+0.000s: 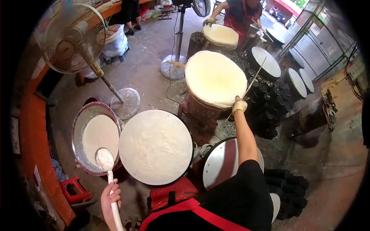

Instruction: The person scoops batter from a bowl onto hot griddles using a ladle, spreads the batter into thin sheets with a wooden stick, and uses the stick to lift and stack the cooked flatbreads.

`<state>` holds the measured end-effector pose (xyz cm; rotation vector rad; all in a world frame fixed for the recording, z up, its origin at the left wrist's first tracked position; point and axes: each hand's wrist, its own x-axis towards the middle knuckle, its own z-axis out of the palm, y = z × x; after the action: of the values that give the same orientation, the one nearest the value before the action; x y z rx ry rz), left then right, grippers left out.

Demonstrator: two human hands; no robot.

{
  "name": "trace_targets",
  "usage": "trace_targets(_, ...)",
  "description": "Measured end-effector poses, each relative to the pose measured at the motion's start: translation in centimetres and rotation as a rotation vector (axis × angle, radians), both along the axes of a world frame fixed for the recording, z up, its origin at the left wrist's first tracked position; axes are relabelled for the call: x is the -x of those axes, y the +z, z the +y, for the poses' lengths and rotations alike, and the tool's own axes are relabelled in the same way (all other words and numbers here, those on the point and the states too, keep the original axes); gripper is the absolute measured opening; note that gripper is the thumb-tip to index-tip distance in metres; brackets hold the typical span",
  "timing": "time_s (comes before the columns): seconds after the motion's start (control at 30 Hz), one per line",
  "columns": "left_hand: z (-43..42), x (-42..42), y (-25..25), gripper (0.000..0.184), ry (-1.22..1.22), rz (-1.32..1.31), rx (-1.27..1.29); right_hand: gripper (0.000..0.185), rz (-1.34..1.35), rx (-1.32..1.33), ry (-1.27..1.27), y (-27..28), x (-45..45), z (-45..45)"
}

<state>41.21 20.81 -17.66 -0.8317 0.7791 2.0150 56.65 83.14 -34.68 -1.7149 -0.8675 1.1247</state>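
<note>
My left hand is wrapped round the pale handle of a ladle, whose bowl, coated in white batter, is over the near edge of a bucket. White batter fills much of that bucket. Directly in front of me, a round griddle carries a whitish, slightly streaked layer. My right hand, in a pale work glove, reaches forward to the rim of a stack of thin round sheets on a drum. Its fingers close on a long thin stick slanting past the stack.
Another round griddle stands right of centre. Black coal briquettes are piled beyond my right arm. A standing fan is at left. At the back, a co-worker in a red apron touches another stack of sheets.
</note>
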Motion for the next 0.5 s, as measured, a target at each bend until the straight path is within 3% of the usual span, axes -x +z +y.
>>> trace_targets(0.07, 0.3, -0.3, 0.2, 0.021, -0.008, -0.005, -0.013, 0.033, -0.051, -0.06, -0.021, 1.9, -0.1, -1.7)
trace_targets(0.17, 1.3, 0.2, 0.0, 0.022, -0.103, 0.054, -0.025, 0.039, -0.402, -0.159, -0.031, 2.1, -1.2, -2.0)
trace_targets(0.2, 1.5, 0.8, -0.4, 0.022, -0.153, 0.066, -0.033, 0.032, -0.547, -0.179, -0.041, 2.9, -1.3, -3.1)
trace_targets(0.23, 2.0, 1.2, -0.6, 0.022, -0.216, 0.082, -0.038, 0.029, -0.078, -0.319, -0.037, 1.3, -1.0, -3.4)
trace_targets(0.27, 2.5, 1.7, -0.7, 0.021, -0.271, 0.103, -0.019, 0.027, 0.053, -0.335, 0.031, 0.8, -1.2, -4.8)
trace_targets(0.37, 3.9, 3.7, -2.2, 0.019, -0.505, 0.148, -0.095, 0.02, 0.102, -0.234, 0.571, 5.6, 0.0, -18.5)
trace_targets(0.4, 4.4, 4.2, -2.6, 0.021, -0.551, 0.185, -0.073, 0.023, 0.459, -0.169, 0.721, 4.0, 0.4, -22.3)
trace_targets(0.5, 5.7, 5.4, -4.8, 0.029, -0.66, 0.221, -0.198, 0.031, -0.049, -0.284, 1.278, 5.6, 3.9, -35.2)
